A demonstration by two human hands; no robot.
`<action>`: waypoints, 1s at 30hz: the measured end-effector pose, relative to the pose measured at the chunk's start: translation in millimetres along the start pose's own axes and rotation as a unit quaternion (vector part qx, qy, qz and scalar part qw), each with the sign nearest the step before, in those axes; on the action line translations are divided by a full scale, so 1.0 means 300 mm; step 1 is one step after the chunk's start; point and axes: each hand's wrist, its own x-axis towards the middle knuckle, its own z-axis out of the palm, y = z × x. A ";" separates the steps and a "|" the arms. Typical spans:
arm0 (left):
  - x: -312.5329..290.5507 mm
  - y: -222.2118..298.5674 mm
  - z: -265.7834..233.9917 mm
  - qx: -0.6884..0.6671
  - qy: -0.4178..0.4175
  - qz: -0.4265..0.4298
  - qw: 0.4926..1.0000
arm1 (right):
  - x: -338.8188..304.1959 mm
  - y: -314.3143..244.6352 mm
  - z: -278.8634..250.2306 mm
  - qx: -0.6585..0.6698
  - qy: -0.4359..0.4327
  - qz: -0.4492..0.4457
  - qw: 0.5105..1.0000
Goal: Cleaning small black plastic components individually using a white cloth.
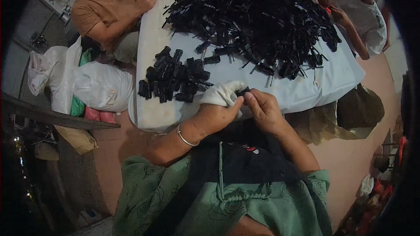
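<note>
At the near edge of the white-covered table [159, 116], my two hands meet over a small black plastic part [243, 91], mostly hidden by fingers. My left hand [218, 111], with white cloth [221, 92] over its fingers, is closed around the part. The thumb and fingers of my right hand [266, 110] pinch its near end. Just beyond my left hand lies a small pile of black plastic parts [175, 76]. Farther back spreads a large heap of similar black parts [258, 13], many with thin stems sticking out.
A person in a tan shirt [109, 6] sits at the far left, holding a small dark item. Another person's arm [354, 35] reaches in at the far right. White sacks [103, 85] stand left of the table. Brown sacking [358, 113] hangs below its right edge.
</note>
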 end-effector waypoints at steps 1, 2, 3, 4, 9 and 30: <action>0.003 0.016 -0.002 0.000 -0.001 0.000 1.000 | -0.001 0.021 0.007 0.000 0.017 -0.003 1.000; 0.005 0.038 -0.004 0.048 0.006 0.016 0.999 | 0.002 0.040 0.020 0.000 0.018 -0.002 1.000; 0.003 0.051 -0.005 0.097 0.015 0.032 0.995 | 0.004 0.057 0.038 0.021 0.036 0.010 0.999; 0.004 0.050 -0.003 0.096 0.014 0.032 0.995 | 0.003 0.064 0.048 0.043 0.055 0.022 0.997; -0.001 0.035 0.005 -0.036 -0.010 -0.034 0.999 | -0.002 0.047 0.021 0.077 0.028 0.021 0.996; -0.012 0.043 -0.027 -0.325 -0.115 -0.173 0.923 | 0.002 -0.013 -0.041 0.071 -0.011 -0.040 0.997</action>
